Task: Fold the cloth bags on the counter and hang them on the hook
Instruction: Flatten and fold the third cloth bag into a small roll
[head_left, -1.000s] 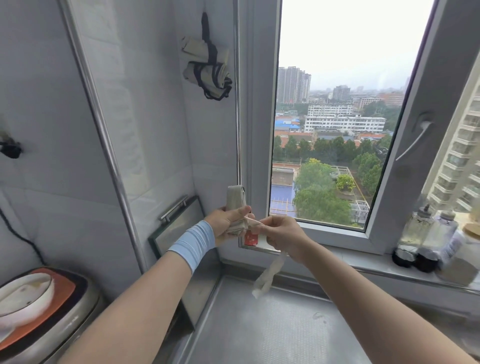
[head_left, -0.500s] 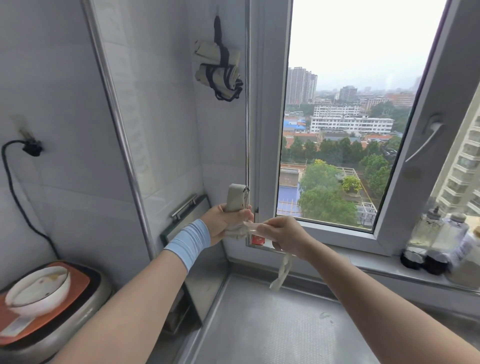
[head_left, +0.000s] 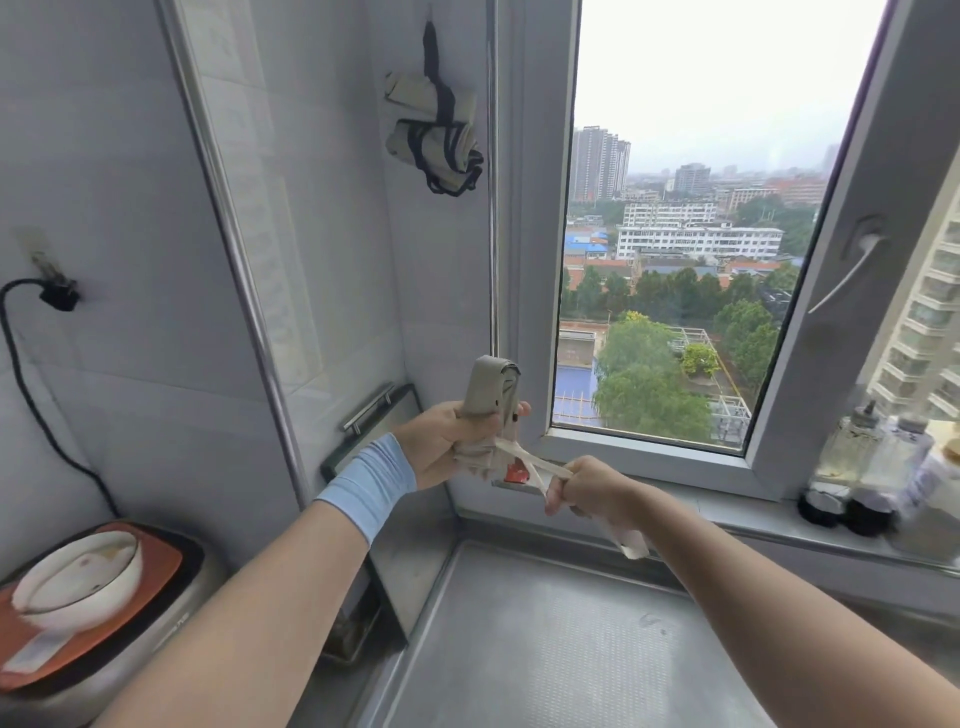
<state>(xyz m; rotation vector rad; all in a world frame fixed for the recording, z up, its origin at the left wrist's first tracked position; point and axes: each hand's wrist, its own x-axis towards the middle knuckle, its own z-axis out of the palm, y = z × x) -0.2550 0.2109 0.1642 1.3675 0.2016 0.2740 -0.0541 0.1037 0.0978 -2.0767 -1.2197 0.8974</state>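
My left hand (head_left: 445, 441) grips a rolled beige cloth bag (head_left: 488, 387) upright in front of the window corner. My right hand (head_left: 582, 488) is closed on the bag's pale strap (head_left: 524, 457) and holds it taut, down and to the right of the roll. The strap's loose end (head_left: 631, 545) hangs below my right wrist. High on the tiled wall, two folded beige bags with dark straps (head_left: 434, 132) hang from a hook at the top edge of the view.
A steel counter (head_left: 545, 649) lies below my arms. A rice cooker with a white bowl (head_left: 78, 577) sits at the left, its cord plugged into a wall socket (head_left: 57, 296). Bottles (head_left: 862, 462) stand on the windowsill at right. A metal-framed panel (head_left: 374, 421) leans in the corner.
My right hand has pulled the strap down and to the right, away from the roll, drawing it taut. The left hand keeps its grip on the rolled bag.
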